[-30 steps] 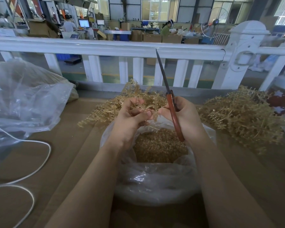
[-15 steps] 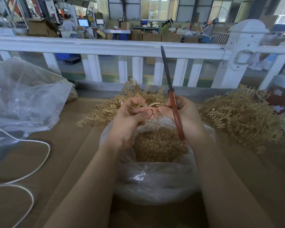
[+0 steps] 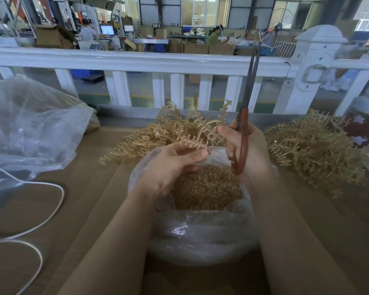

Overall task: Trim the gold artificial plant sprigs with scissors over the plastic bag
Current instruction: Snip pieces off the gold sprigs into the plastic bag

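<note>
Left hand (image 3: 177, 165): fingers curled, thumb and fingertips pinching the stem end of a gold sprig (image 3: 202, 130). The sprig fans upward and away from the pinch, its branches spreading between the two hands; one branch reaches the right hand's fingertips.

Right hand (image 3: 249, 150): fingers wrapped round the red-brown handles of the scissors (image 3: 244, 133). Blades point up and slightly away, well above the hand, parted only a narrow sliver near the tips; the tips are thin and blurred against the railing, so the exact gap cannot be told. The right thumb and forefinger also touch a branch of the sprig just left of the handles.

Directly below both hands: the clear plastic bag (image 3: 200, 237), mouth open, holding a mass of small gold trimmings (image 3: 205, 188). The left wrist covers part of the bag's left rim, and the right wrist its right rim.

Beyond the left hand: a loose pile of gold sprigs (image 3: 145, 139) on the brown table (image 3: 90, 199). Right of the right hand: a larger, denser heap of sprigs (image 3: 313, 154).

Far left of the left hand: a big crumpled clear bag (image 3: 30, 128) and a white cable (image 3: 51, 213) looping across the table. Behind everything, a white railing (image 3: 136, 60) runs across, with a thick post (image 3: 311, 67) beyond the right hand.
</note>
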A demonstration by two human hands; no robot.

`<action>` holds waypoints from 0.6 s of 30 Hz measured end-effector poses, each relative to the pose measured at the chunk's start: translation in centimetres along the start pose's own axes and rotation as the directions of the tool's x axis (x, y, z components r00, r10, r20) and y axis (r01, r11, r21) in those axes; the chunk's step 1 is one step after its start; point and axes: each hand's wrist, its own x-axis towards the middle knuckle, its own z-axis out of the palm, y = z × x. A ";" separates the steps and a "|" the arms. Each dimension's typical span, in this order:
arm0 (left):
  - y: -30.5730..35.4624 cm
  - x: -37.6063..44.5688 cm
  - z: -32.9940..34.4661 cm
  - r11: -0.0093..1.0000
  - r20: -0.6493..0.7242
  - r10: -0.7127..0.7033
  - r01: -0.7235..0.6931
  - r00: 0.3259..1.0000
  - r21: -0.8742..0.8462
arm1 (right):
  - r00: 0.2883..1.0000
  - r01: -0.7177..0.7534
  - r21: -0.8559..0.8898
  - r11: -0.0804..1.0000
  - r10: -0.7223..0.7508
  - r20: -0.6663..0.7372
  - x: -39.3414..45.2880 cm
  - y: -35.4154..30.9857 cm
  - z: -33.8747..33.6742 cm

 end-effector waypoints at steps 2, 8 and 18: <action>-0.1 -0.1 0.2 0.999 0.034 0.011 -0.013 0.999 0.053 | 1.000 0.008 -0.011 1.000 -0.008 0.003 0.0 0.1 0.1; -0.1 0.1 0.4 0.998 -0.018 0.021 -0.022 1.000 -0.059 | 0.996 0.089 -0.113 0.990 -0.089 0.000 0.1 0.6 0.4; 0.1 0.2 0.2 0.973 -0.148 0.057 -0.089 0.987 -0.214 | 0.986 0.123 -0.480 0.869 -0.163 -0.043 0.9 1.7 0.3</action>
